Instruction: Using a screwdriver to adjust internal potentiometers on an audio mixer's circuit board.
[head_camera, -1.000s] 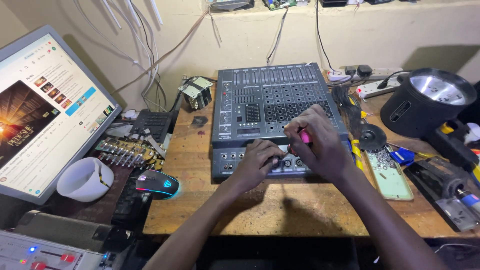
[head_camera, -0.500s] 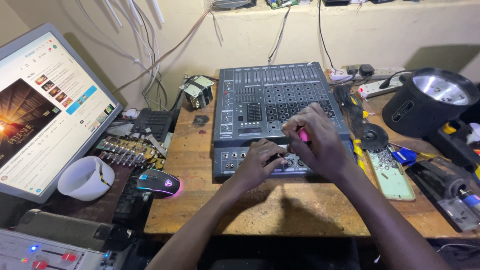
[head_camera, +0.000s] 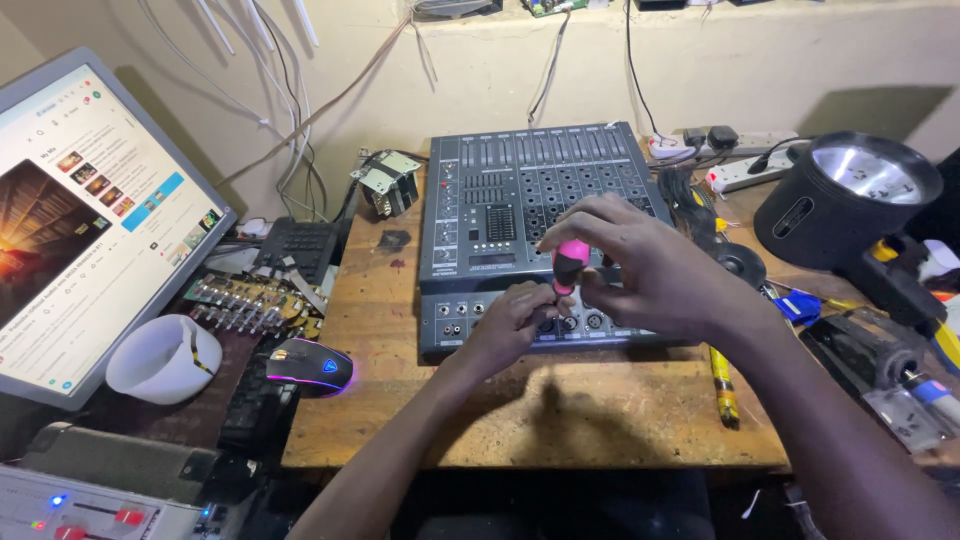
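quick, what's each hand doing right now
left hand: fingers curled at the front panel of the audio mixer, steadying the screwdriver tip.
right hand: closed on the pink-handled screwdriver.

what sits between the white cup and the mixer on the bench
In the head view, a computer mouse with glowing edges lies between the white cup and the grey mixer, on the wooden bench.

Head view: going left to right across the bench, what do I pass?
Monitor → white cup → lit mouse → audio mixer → left hand → pink-handled screwdriver → right hand → round black lamp.
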